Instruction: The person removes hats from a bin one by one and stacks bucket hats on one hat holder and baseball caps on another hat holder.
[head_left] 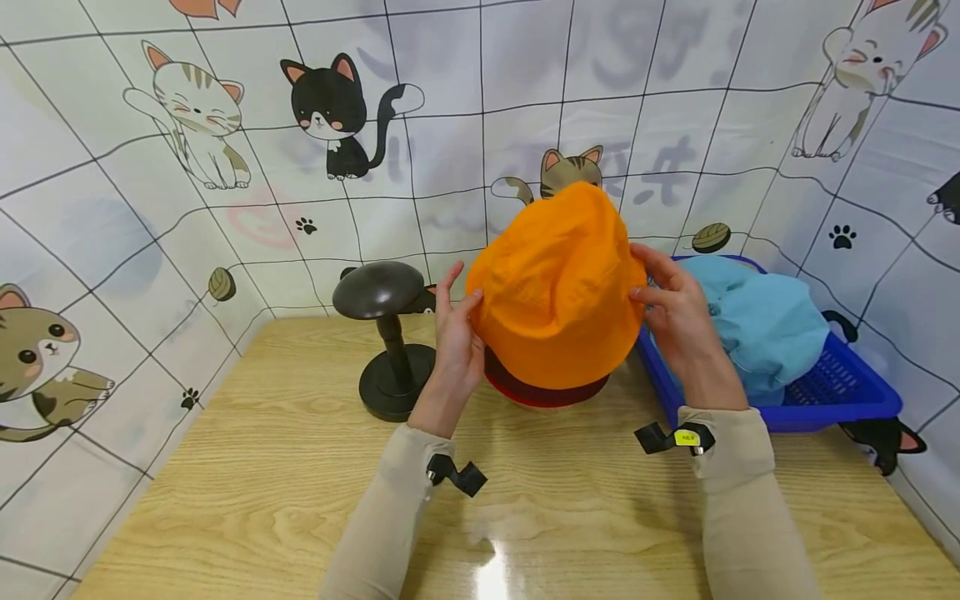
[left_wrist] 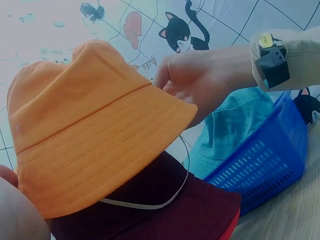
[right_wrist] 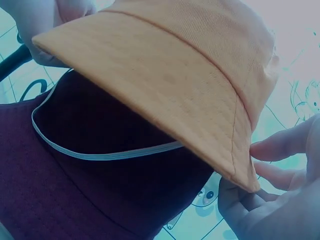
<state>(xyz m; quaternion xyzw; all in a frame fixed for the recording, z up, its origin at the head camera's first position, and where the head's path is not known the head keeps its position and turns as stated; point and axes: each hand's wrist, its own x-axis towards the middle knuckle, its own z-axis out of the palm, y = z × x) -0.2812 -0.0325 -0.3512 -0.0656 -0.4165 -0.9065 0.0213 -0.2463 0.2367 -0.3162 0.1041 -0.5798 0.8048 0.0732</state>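
An orange bucket hat (head_left: 555, 292) is held up over the table, brim down and its crown creased. At the left side of its brim, my left hand (head_left: 459, 342) pinches the fabric between thumb and fingers. My right hand (head_left: 678, 321) pinches the opposite side, its fingertips around the brim edge in the right wrist view. From under the orange brim hangs a thin white elastic strap (right_wrist: 102, 156). Below is a dark red hat (left_wrist: 195, 210) with a brighter red edge, mostly covered by the orange one in the head view.
To the left stands a black hat stand (head_left: 393, 354) with a rounded top. A blue plastic basket (head_left: 847, 400) sits at the right, holding a light blue hat (head_left: 780, 325). Cat-print sheeting (head_left: 442, 167) surrounds the wooden table (head_left: 285, 492) at the back and sides.
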